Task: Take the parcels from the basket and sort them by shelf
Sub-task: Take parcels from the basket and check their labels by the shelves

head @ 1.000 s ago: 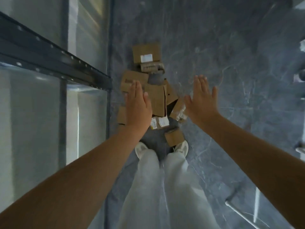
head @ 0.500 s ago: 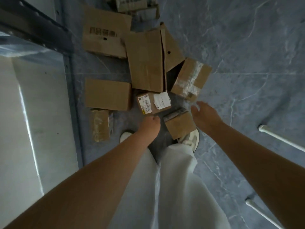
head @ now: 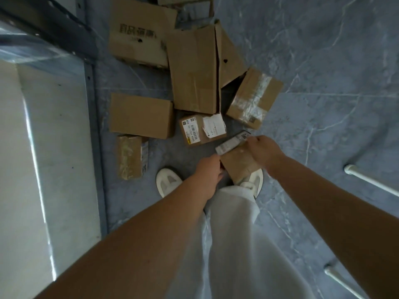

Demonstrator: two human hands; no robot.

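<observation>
1. Head view, looking straight down. Person bent over a scatter of cardboard parcels on the grey marbled floor (head: 323,61). No basket in frame.
2. Left hand (head: 208,171) sits at the near-left edge of a small brown parcel (head: 238,162); right hand (head: 264,148) grips its far-right corner. Both hands closed on that one parcel, which lies just above the right shoe (head: 251,182). Cannot tell whether it is lifted or resting on the floor.
3. A white label strip (head: 232,142) runs along the parcel's top edge, between the two hands.
4. Other parcels, untouched: labelled box (head: 201,130) just beyond the held one; taped box (head: 254,98) tilted to its right; tall open carton (head: 194,70) behind; printed carton (head: 138,33) at far left; plain box (head: 141,115) and a small wrapped packet (head: 129,156) near the shelf post (head: 96,126).
5. Shelf board (head: 54,169) at left, pale and bare in the part visible.
6. Progress, as a judgement: early. Nothing visible is placed on the shelf; at least six parcels lie on the floor besides the one in hand. Remaining: read the label, carry it to its shelf, repeat for the rest.
</observation>
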